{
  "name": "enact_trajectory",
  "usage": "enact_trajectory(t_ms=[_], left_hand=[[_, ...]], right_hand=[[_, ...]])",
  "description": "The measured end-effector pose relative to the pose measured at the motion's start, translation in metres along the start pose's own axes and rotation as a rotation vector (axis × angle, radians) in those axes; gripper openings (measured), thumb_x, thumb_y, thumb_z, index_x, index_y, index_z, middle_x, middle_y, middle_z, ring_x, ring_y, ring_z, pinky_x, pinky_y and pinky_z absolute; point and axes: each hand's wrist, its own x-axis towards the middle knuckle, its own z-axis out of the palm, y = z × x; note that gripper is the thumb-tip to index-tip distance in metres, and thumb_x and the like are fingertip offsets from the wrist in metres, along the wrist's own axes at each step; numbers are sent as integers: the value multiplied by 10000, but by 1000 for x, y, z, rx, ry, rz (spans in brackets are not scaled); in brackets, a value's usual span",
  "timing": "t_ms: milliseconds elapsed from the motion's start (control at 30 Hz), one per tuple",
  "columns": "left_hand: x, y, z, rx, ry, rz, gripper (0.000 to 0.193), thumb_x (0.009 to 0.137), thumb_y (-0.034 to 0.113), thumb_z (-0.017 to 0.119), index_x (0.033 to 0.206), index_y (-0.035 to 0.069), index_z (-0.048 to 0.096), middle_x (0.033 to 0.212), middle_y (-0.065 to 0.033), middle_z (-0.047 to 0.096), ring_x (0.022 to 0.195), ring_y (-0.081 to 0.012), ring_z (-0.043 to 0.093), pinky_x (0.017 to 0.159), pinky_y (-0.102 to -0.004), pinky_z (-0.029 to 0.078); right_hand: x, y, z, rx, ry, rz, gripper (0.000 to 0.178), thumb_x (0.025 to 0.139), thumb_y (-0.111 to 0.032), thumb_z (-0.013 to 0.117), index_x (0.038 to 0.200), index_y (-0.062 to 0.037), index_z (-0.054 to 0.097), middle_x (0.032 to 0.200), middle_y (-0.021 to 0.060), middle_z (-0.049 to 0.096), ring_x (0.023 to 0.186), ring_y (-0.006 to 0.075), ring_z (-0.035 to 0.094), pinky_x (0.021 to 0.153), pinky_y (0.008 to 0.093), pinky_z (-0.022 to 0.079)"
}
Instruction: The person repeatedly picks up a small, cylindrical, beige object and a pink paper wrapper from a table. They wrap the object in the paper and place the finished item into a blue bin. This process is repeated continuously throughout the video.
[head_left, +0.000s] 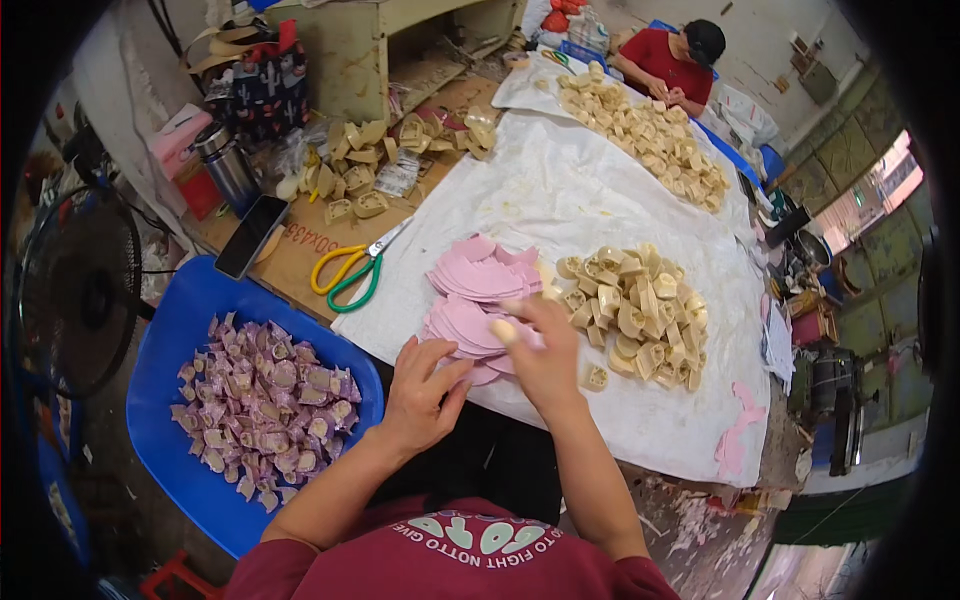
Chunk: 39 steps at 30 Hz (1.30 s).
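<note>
My left hand [422, 392] is at the near edge of a stack of thin pink pieces [470, 325], its fingers bent and apart with nothing visible in them. Over the right side of that stack reaches my right hand [543, 358]. Motion smears its fingers, and whether they hold anything is unclear. Just beyond them lies a heap of beige, hollow heel-shaped blocks [645, 310]. One loose block [594, 377] sits at the heap's near side. The pink pieces overlap in fanned layers on a white cloth [520, 200].
A blue tub [160, 400] of purple-wrapped blocks [265, 405] stands at left. Scissors [350, 268], a phone [250, 237] and a thermos [228, 165] lie or stand nearby. Beyond a far heap of blocks [650, 140] sits a person in red [668, 68]. A fan [80, 290] stands far left.
</note>
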Motion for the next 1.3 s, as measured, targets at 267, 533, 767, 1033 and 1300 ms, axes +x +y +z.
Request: enact_trajectory(t_ms=[267,533,767,1033,1300], left_hand=[[14,-7,15,-57,51,-53,300,734,37,695,1030,43,645,1106,-145,596,1044,-329,575,1005,-502,368],[29,-3,26,5,7,115,267,720,50,699,982,49,647,1040,-119,620,1024,-308,568,954,-480,388],[30,-12,32,44,-70,45,341,725,127,736,1040,42,638,1061,-137,608,1050,-308,554,969,-446,363],[17,49,44,-1206,-405,-850,385,957,264,567,1221,-17,566,1193,-108,607,1121,-204,573,909,-373,492],[26,39,46,-1445,-88,-1048,371,980,186,475,1259,-59,488,1252,-198,562,1129,-294,586,851,-377,567]], right_hand=[[5,45,17,-408,-93,-151,140,730,-106,715,795,-12,634,832,85,601,821,284,540,710,391,435],[6,73,11,165,-67,254,85,824,-92,678,823,-18,635,813,23,611,774,127,540,702,266,435],[5,49,-59,698,343,222,54,876,-80,614,916,-50,633,839,-25,618,764,58,523,703,232,428],[-70,12,-57,-236,120,-378,212,729,-4,654,932,-1,593,1020,140,617,929,325,584,813,400,469],[-72,55,-108,-802,81,-51,341,687,-23,688,1019,16,624,1077,156,611,995,343,553,838,411,462]])
